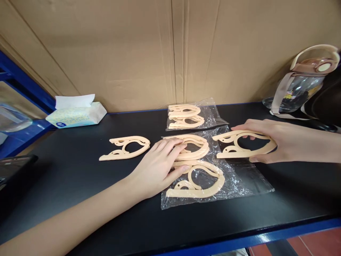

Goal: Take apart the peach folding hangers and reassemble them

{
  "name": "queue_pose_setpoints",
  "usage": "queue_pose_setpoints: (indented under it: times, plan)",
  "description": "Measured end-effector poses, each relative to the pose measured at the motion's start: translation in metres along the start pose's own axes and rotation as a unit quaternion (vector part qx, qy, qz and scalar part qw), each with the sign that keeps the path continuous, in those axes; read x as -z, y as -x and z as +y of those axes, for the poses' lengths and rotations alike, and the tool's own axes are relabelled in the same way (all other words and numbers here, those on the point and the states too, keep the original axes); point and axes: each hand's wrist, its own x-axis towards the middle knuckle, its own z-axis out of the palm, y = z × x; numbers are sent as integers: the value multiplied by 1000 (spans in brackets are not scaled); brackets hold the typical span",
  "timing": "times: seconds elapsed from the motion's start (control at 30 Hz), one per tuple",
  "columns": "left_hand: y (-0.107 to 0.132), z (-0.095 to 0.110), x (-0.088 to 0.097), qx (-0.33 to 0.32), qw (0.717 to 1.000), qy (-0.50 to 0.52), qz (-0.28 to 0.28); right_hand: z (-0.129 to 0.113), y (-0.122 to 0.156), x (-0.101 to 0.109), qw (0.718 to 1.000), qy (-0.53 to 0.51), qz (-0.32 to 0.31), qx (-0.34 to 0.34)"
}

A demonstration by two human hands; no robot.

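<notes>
In the head view, the only one we have, the left hand (160,165) lies at the middle of the frame, flat and spread wide, gripping nothing. Its fingers rest on a stack of beige pieces (195,147) at the upper end of a clear bag (239,181). We judge that the flat palm pins the bag and the stack so that they lie steady. Another flat piece (197,181) lies inside the bag just below those fingers.

At the right of the frame the right hand (277,140) has closed around a beige arched piece (245,144), fingers over its top curve and thumb beneath. The piece sits over the bag's upper right corner. We cannot tell whether it is lifted or rests there. Holding it by the outer arch probably keeps the thin piece level.

A loose piece (125,147) lies left of centre, apart from the bag. A second filled bag (186,115) lies behind, near the cardboard wall (160,53). The surface is a black tabletop (80,185) with a blue front edge. A tissue pack (77,113) sits at the upper left and a water bottle (303,83) at the upper right.
</notes>
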Motion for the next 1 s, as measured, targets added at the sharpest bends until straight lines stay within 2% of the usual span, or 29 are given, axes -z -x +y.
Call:
queue_pose_setpoints:
  times: [0.17, 0.27, 0.37, 0.57, 0.8, 1.0]
  plan:
    - [0, 0, 1, 6, 1000, -20, -4, 16, 5, 1, 998, 6, -24, -59]
    - [1, 0, 1, 4, 1000, -22, -4, 23, 10, 2, 997, -2, -33, -68]
    - [1, -1, 0, 3, 1000, -24, -2, 19, 11, 4, 998, -24, -39, -44]
    - [-1, -1, 1, -3, 1000, -26, 3, -5, 5, 5, 997, -62, -35, 41]
    - [0, -1, 1, -1, 1000, -20, 4, -9, 2, 4, 998, -46, 22, 47]
    - [-2, 0, 0, -4, 1000, -22, 3, -6, 2, 0, 995, -69, -74, -11]
